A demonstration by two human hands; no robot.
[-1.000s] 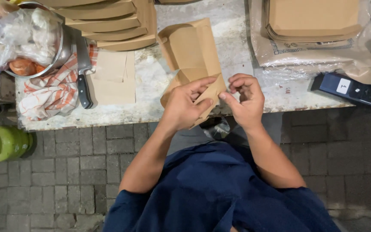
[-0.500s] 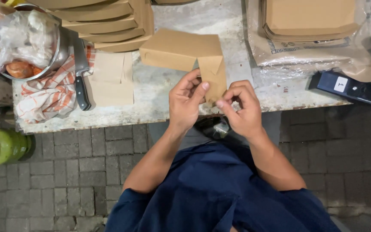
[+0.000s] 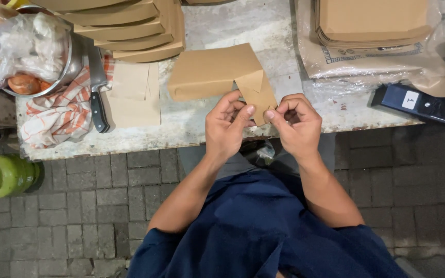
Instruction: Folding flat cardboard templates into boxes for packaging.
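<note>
Brown kraft-card flat box blank (image 3: 212, 72), half-folded, held just above the worn grey-white table (image 3: 263, 25) edge: looks light, thin, stiff but creasable, so best pinched near its fold lines. Left hand (image 3: 227, 126) & right hand (image 3: 297, 123) both pinch its narrow flap w/ fingertips; around it: stacked brown cartons (image 3: 130, 31), black-handled knife (image 3: 97, 87), striped orange-white cloth (image 3: 57, 116).

Brown cardboard box (image 3: 212, 72); orange-striped cloth (image 3: 57, 116).

Worn pale table (image 3: 217, 123) beyond the hands (image 3: 227, 128), bearing: stacked brown boxes (image 3: 130, 31) at far left; knife (image 3: 98, 92), striped cloth (image 3: 63, 110) and paper sheets (image 3: 135, 95) to the left; bagged flat cartons (image 3: 372, 36) and a dark device (image 3: 418, 103) to the right.
</note>
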